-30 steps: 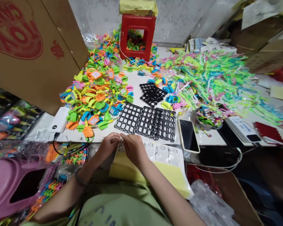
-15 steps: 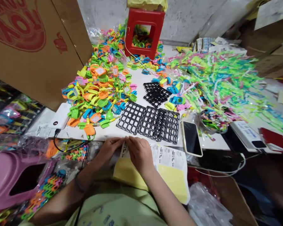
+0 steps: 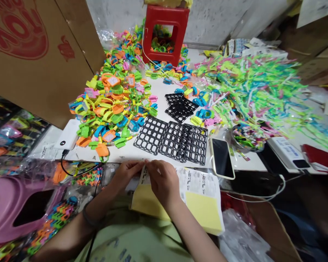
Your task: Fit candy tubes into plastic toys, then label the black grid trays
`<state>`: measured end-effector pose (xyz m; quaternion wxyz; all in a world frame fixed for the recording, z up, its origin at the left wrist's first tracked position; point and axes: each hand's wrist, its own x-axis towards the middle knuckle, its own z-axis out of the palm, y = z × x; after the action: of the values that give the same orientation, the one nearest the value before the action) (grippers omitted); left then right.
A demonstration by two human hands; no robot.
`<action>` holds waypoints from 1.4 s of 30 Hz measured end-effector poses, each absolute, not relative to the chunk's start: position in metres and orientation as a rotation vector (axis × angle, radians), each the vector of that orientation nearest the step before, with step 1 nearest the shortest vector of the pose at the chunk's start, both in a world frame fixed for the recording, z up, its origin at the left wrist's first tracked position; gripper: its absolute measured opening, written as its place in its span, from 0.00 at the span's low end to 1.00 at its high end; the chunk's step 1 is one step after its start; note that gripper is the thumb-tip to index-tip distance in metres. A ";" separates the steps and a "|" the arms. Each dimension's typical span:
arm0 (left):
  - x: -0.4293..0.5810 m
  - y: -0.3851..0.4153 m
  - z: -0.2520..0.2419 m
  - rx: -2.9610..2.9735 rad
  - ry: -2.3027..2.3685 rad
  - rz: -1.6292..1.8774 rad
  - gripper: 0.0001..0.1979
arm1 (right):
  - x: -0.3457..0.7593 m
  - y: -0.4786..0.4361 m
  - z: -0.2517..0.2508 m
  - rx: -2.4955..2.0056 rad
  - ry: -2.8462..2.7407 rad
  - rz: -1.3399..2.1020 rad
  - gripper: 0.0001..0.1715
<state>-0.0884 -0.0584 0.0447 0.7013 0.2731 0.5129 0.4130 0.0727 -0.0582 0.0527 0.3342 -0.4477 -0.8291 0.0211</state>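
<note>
A sheet of printed white labels (image 3: 202, 185), its lower part bare yellow backing, lies across my lap against the table's front edge. My left hand (image 3: 129, 175) is closed in a pinch at the sheet's upper left corner. Over the sheet, my right hand (image 3: 165, 182) is closed too, its fingertips meeting those of the left at that same corner. The fingertips hide the exact spot they grip. Just beyond the hands, black plastic grid trays (image 3: 150, 135) lie flat on the white table (image 3: 120, 154), some overlapping.
Colourful toy watches (image 3: 114, 105) are heaped at the left, beside a cardboard box (image 3: 43, 54). A red stool (image 3: 166, 34) stands behind. Bright plastic strips (image 3: 259, 83) pile up at the right. A phone (image 3: 222, 158), a bowl (image 3: 247, 140) and a white power bank (image 3: 67, 134) sit near the edge.
The right hand has turned slightly and its fingers have bent a little more. The sheet's right side has shifted slightly rightward. The view has tilted a bit.
</note>
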 end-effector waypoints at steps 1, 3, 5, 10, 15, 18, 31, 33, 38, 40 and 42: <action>-0.088 -0.059 0.046 0.601 1.144 0.925 0.16 | 0.073 -0.058 0.054 -1.159 -2.165 0.052 0.12; -0.087 -0.059 0.048 0.588 1.147 0.937 0.15 | 0.074 -0.058 0.055 -1.141 -2.181 0.059 0.12; -0.087 -0.060 0.049 0.583 1.152 0.949 0.15 | 0.076 -0.058 0.055 -1.131 -2.212 0.076 0.12; -0.086 -0.063 0.049 0.603 1.169 0.946 0.14 | 0.080 -0.060 0.055 -1.100 -2.253 0.092 0.15; -0.087 -0.063 0.051 0.622 1.198 0.937 0.12 | 0.084 -0.062 0.054 -1.049 -2.245 0.068 0.16; -0.087 -0.063 0.053 0.589 1.210 0.944 0.11 | 0.086 -0.061 0.057 -1.026 -2.248 0.056 0.14; -0.087 -0.061 0.054 1.182 1.469 0.929 0.20 | 0.085 -0.072 0.066 -1.078 -2.180 0.385 0.09; -0.091 -0.056 0.048 1.281 1.549 0.933 0.19 | 0.096 -0.081 0.073 -1.057 -2.143 0.584 0.07; -0.111 -0.046 0.031 1.531 1.811 0.817 0.17 | 0.155 -0.102 0.105 -1.133 -1.889 0.804 0.02; -0.121 -0.043 0.028 1.632 1.823 0.683 0.17 | 0.175 -0.098 0.115 -1.240 -1.689 0.825 0.04; -0.128 -0.037 0.028 1.753 1.815 0.601 0.16 | 0.185 -0.081 0.117 -1.348 -1.539 0.878 0.07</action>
<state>-0.1281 -0.0366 0.0279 0.2704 0.6505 0.6738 0.2230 0.1847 -0.0813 0.1174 0.4418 -0.5432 -0.6201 0.3540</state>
